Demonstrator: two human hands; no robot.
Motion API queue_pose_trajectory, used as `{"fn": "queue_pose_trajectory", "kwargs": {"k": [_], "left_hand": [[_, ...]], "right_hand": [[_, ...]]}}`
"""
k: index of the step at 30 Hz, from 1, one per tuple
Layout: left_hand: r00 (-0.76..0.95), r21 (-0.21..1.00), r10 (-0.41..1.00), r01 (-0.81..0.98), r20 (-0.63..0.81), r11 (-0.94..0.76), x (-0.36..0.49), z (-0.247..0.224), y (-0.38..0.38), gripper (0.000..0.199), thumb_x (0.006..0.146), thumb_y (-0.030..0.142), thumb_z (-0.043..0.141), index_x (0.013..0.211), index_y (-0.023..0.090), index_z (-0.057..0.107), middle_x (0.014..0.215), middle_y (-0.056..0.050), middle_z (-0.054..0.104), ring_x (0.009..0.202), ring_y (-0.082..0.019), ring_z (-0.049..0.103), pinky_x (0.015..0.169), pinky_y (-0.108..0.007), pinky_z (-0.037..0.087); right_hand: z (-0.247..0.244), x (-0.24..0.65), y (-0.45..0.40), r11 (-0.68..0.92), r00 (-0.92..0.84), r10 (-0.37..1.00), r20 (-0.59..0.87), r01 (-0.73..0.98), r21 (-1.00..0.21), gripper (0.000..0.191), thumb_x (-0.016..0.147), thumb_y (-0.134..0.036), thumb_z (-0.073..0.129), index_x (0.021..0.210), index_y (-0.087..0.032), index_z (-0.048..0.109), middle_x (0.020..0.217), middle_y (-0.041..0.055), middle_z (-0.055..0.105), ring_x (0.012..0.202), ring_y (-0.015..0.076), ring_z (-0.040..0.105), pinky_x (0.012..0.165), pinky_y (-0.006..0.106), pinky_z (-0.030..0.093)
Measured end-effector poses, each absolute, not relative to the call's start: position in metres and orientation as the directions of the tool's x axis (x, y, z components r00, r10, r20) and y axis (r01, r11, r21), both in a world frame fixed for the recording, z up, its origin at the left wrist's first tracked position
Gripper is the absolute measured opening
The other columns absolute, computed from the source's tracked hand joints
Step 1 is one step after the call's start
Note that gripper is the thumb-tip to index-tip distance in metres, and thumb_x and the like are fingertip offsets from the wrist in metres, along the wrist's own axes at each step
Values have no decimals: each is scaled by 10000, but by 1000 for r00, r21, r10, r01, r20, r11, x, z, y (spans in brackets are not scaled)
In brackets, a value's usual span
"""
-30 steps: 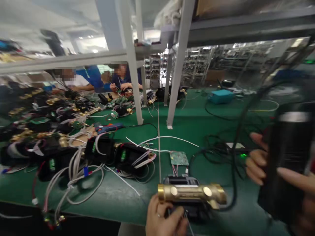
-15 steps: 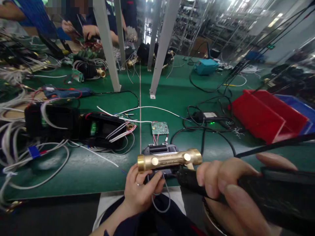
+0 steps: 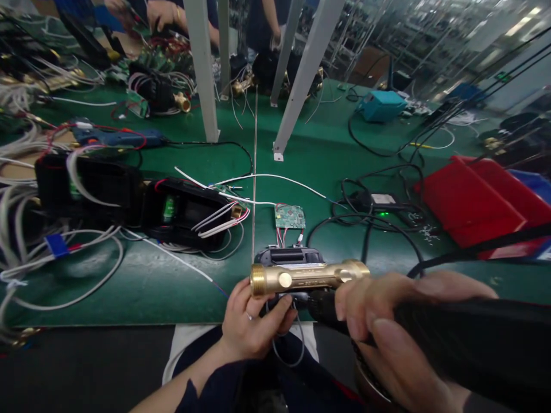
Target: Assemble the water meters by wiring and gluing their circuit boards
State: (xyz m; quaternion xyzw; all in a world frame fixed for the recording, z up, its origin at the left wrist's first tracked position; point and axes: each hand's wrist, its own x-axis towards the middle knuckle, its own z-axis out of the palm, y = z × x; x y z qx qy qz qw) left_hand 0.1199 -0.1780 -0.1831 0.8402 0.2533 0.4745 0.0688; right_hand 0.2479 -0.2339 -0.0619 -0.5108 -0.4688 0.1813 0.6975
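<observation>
My left hand (image 3: 253, 327) is closed around the left end of a brass pipe body (image 3: 312, 277), which has threaded ends and round bosses. Behind the brass is a black housing (image 3: 293, 256); short wires run from it to a green circuit board (image 3: 290, 217) on the bench. A thin grey cable (image 3: 303, 344) loops down below my left fingers. My right hand (image 3: 391, 321) grips a black electric screwdriver (image 3: 465, 338), its front end pointing left at the underside of the brass body. The screwdriver's tip is hidden by the brass and my fingers.
Open black housings (image 3: 189, 215) with white cables lie on the left of the green bench (image 3: 172, 292). A blue tool (image 3: 116, 136) rests behind them. On the right are a black adapter (image 3: 379, 201), cords and red bins (image 3: 473, 201). Metal posts (image 3: 307, 74) rise mid-bench; co-workers' hands (image 3: 161, 14) are beyond.
The view has tilted down and shifted slightly. My right hand and the screwdriver have come closer to the brass body, now covering part of its right end. My left hand keeps its hold.
</observation>
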Motion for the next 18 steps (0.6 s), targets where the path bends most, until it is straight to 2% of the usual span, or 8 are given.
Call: {"fn": "queue_pose_trajectory", "kwargs": {"k": [3,7,11,13,16,18], "left_hand": [[416,352,478,346,774,-870,121,-182,-178,117,804,252,655,920,265,663,860,-21,531,868,-167,533,902,-344,465],[422,328,451,334,787,-884,122,-179,-178,112,826,238,624,933,232,654,881,-33,527,843,-163,540,858,-333,485],[415,295,428,347,803,-890,122,-178,-177,87,835,223,608,911,212,649,867,-37,527,790,-152,556,825,-330,492],[415,296,429,348,802,-890,121,-178,-177,89,827,210,615,908,214,652,846,-35,530,774,-152,560,805,-323,493],[440,309,442,343,782,-887,118,-179,-176,138,834,184,601,957,216,654,851,-42,537,795,-158,558,804,-313,481],[470,293,429,336,771,-895,114,-180,-175,171,853,157,566,995,208,646,886,-51,543,825,-158,554,822,-299,465]], "right_hand": [[-64,247,-231,510,467,702,537,197,-837,258,836,-112,576,1032,-223,450,611,-53,506,468,102,498,492,294,472],[-69,249,-233,510,360,757,546,197,-837,320,832,-100,543,1106,-238,455,625,-51,512,480,110,522,496,294,478],[-72,248,-236,467,307,806,506,194,-862,445,858,-150,541,1250,-312,404,616,-58,491,510,123,519,540,304,461],[-70,254,-234,489,301,815,495,100,-866,460,846,-213,588,1257,-330,419,605,-64,478,481,112,492,516,283,449],[-62,286,-226,455,363,851,380,-146,-879,452,790,-332,656,1206,-316,477,588,-83,446,395,70,403,421,220,408],[-62,317,-221,326,456,865,209,-196,-925,434,776,-447,638,1157,-293,498,620,-80,453,381,54,375,385,198,385]]}}
